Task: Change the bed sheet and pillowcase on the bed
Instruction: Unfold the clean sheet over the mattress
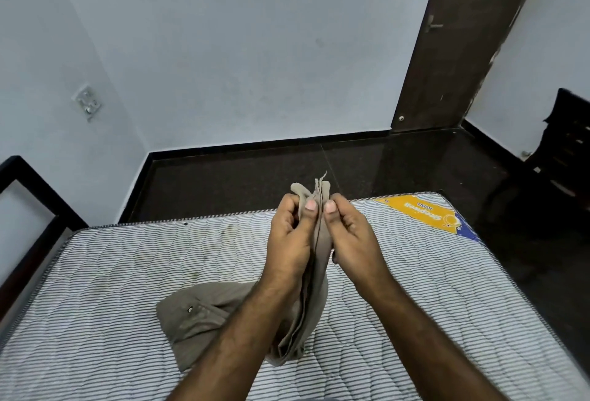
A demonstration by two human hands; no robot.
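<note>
Bare mattress, fresh sheet just being found by its edge.

The room is pale-walled with a dark floor and a brown door (459, 43); the striped mattress (105, 289) lies stripped. The grey sheet (204, 314) sits bunched at its near middle, rising as a long fold straight away from the person. Left hand (292, 234) and right hand (349, 234) pinch its top edge side by side, equally near.

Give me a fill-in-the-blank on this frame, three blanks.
1. Both hands pinch the bunched edge of a ____ cloth.
2. The mattress is bare, with no ____ on it.
3. The left hand and right hand hold the cloth with thumbs pointing ____.
Answers: beige; sheet; up
</note>
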